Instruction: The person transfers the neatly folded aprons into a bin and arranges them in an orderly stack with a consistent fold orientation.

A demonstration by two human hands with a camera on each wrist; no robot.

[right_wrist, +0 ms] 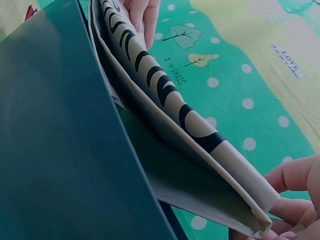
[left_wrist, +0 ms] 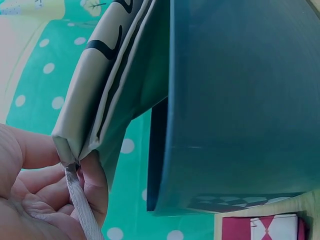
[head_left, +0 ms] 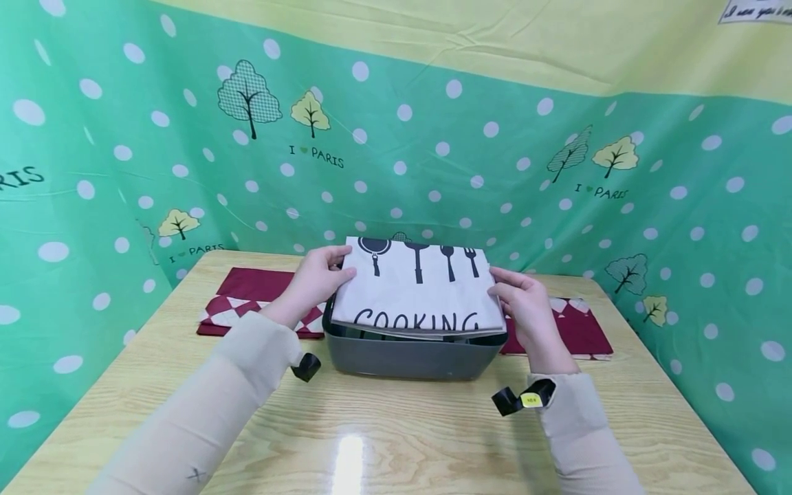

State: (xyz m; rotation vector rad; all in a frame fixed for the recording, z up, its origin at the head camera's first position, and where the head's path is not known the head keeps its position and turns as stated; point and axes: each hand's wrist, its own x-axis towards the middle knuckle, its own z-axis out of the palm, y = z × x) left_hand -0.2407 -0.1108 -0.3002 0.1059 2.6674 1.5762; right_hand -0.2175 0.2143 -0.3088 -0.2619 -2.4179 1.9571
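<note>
A folded white apron [head_left: 421, 292], printed with dark kitchen utensils and the word COOKING, is held over a dark grey bin [head_left: 408, 359]. Its near edge lies just above the bin's opening and hides most of the inside. My left hand [head_left: 315, 278] pinches the apron's left side between thumb and fingers. A pale fabric strap [left_wrist: 82, 205] hangs from that corner across the left fingers in the left wrist view. On the opposite side, my right hand [head_left: 526, 306] pinches the folded layers at the edge.
A folded dark red cloth with a checked band [head_left: 254, 280] lies left of the bin on the wooden table [head_left: 396, 426]. Another red folded cloth [head_left: 578, 330] lies to the right. Behind the table hangs a green dotted curtain [head_left: 433, 124].
</note>
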